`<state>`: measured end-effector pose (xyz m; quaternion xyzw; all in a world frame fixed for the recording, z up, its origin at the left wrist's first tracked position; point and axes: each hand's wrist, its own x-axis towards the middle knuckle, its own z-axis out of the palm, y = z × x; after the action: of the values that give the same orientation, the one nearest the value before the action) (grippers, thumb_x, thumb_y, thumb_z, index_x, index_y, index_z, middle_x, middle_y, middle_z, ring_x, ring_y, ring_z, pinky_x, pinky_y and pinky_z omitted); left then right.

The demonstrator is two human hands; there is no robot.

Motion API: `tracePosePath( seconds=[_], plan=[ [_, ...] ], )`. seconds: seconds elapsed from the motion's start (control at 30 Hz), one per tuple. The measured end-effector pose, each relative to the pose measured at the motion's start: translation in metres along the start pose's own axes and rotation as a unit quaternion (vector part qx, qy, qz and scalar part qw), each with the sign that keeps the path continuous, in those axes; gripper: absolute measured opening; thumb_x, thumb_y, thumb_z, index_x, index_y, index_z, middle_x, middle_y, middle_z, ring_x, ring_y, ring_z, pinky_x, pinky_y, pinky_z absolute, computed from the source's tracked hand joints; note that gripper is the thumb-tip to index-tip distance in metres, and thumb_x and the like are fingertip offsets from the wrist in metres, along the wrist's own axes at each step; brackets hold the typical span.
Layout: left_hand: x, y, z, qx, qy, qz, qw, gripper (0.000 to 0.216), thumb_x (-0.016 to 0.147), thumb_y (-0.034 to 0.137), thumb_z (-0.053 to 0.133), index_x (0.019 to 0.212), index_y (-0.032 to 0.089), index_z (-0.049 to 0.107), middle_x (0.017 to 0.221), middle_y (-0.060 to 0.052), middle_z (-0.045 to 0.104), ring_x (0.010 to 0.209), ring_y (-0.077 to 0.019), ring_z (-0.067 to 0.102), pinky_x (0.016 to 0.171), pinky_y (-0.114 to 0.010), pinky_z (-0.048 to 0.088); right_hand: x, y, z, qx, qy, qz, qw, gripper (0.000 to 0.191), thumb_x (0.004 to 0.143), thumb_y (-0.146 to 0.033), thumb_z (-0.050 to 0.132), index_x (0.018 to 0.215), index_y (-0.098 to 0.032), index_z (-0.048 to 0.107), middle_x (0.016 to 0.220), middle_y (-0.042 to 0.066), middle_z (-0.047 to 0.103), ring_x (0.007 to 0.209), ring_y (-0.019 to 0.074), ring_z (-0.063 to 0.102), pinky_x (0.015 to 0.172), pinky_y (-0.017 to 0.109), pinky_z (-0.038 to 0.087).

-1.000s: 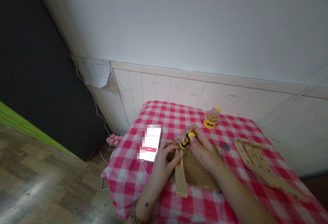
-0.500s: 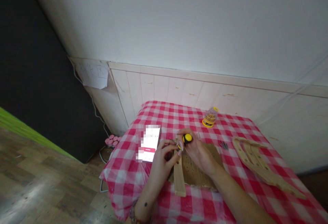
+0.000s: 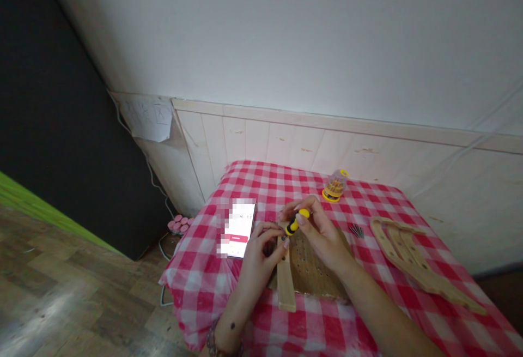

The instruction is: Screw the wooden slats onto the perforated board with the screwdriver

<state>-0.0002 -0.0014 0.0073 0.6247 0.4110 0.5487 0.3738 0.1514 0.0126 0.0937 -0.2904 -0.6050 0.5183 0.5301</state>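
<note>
Centrally, low in the frame, working near the front edge of the checked table (image 3: 261,182). Open cloth toward the wall; hemmed by phone (image 3: 239,229) left, screws (image 3: 357,230) right. Since half a second ago, screwdriver (image 3: 296,222) tipped, cap now upper right. Right hand (image 3: 322,234) clamped on its handle; left hand (image 3: 261,256) pinched together at its tip, atop the wooden strip (image 3: 286,286) beside the perforated board (image 3: 314,270).

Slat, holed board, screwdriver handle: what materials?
Slat: pale bare wood, matte, likely unfinished.
Board: darker brown wood or hardboard, matte, grid of holes.
Screwdriver handle: likely plastic, yellow and black, smooth.
</note>
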Motion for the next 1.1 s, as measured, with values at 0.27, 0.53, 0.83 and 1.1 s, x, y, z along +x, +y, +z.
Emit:
tracePosePath(
  seconds=[0.27, 0.53, 0.83, 1.1],
  plan=[
    [0.001, 0.000, 0.000, -0.007, 0.001, 0.001, 1.000, 0.013, 0.091, 0.033, 0.071, 0.096, 0.022, 0.077, 0.106, -0.008, 0.066, 0.093, -0.0222, 0.067, 0.075, -0.032, 0.055, 0.000, 0.013, 0.005, 0.019, 0.019, -0.003, 1.000, 0.035, 0.098, -0.064, 0.053, 0.103, -0.029, 0.055, 0.081, -0.001, 0.056, 0.075, 0.0192, 0.055, 0.072, 0.035, 0.050],
    [0.000, -0.002, 0.000, -0.010, 0.005, -0.007, 1.000, 0.017, 0.092, 0.037, 0.072, 0.096, 0.022, 0.078, 0.110, -0.009, 0.065, 0.096, -0.0234, 0.067, 0.076, -0.033, 0.056, -0.001, 0.008, -0.004, -0.066, -0.003, 0.018, 0.998, 0.045, 0.099, -0.064, 0.049, 0.107, -0.025, 0.071, 0.091, 0.005, 0.066, 0.092, 0.0239, 0.063, 0.086, 0.039, 0.052],
    [0.000, -0.001, 0.001, -0.015, 0.003, -0.002, 1.000, 0.015, 0.093, 0.035, 0.072, 0.099, 0.023, 0.079, 0.111, -0.009, 0.066, 0.099, -0.0241, 0.067, 0.080, -0.035, 0.056, -0.001, 0.007, 0.001, -0.026, 0.009, -0.025, 0.999, 0.030, 0.097, -0.055, 0.062, 0.091, -0.027, 0.054, 0.093, 0.002, 0.065, 0.081, 0.0188, 0.061, 0.079, 0.036, 0.052],
    [0.000, -0.002, 0.001, -0.011, 0.002, -0.008, 1.000, 0.013, 0.091, 0.034, 0.073, 0.094, 0.022, 0.078, 0.107, -0.008, 0.064, 0.090, -0.0217, 0.066, 0.071, -0.031, 0.054, -0.003, 0.008, 0.011, 0.106, -0.033, 0.035, 0.993, 0.052, 0.098, -0.072, 0.040, 0.109, -0.027, 0.064, 0.080, 0.003, 0.059, 0.078, 0.0227, 0.058, 0.074, 0.039, 0.052]
  ],
)
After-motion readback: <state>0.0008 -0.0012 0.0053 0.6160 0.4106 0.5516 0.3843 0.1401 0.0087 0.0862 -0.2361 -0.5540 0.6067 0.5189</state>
